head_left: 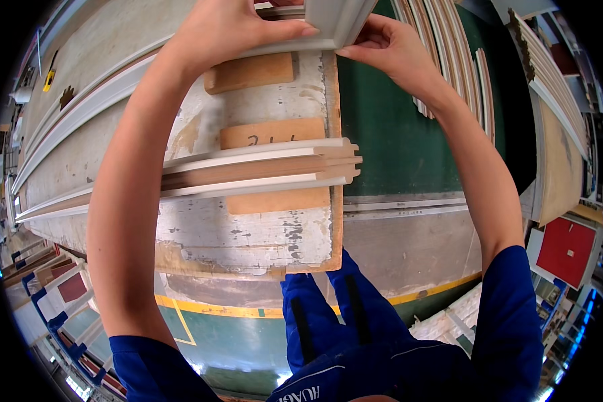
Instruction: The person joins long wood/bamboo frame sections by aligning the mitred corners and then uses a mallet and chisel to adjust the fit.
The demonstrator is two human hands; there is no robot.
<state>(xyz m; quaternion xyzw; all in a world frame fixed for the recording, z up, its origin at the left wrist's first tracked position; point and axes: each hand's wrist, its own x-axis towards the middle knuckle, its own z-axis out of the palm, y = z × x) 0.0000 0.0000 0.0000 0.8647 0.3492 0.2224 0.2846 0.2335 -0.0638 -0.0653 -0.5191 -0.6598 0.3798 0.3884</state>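
At the top of the head view, two pieces of white profiled moulding (pixel 338 23) meet at a corner. My left hand (pixel 238 30) grips the piece on the left side of that corner, its thumb along the face and the other fingers mostly hidden. On the right side, my right hand (pixel 398 50) has its thumb and curled fingers closed at the corner's edge. Below my hands lies a longer white moulding with a brown groove (pixel 248 172), resting across a tan wooden block (pixel 278 201). Its notched end juts just past the bench edge.
Another wooden block (pixel 251 72) sits on the worn bench (pixel 248 238) under the corner. Long white mouldings (pixel 80 127) run along the left, near a yellow cutter (pixel 49 79). More strips (pixel 449 53) lie at the upper right, and a red panel (pixel 565 251) stands further right.
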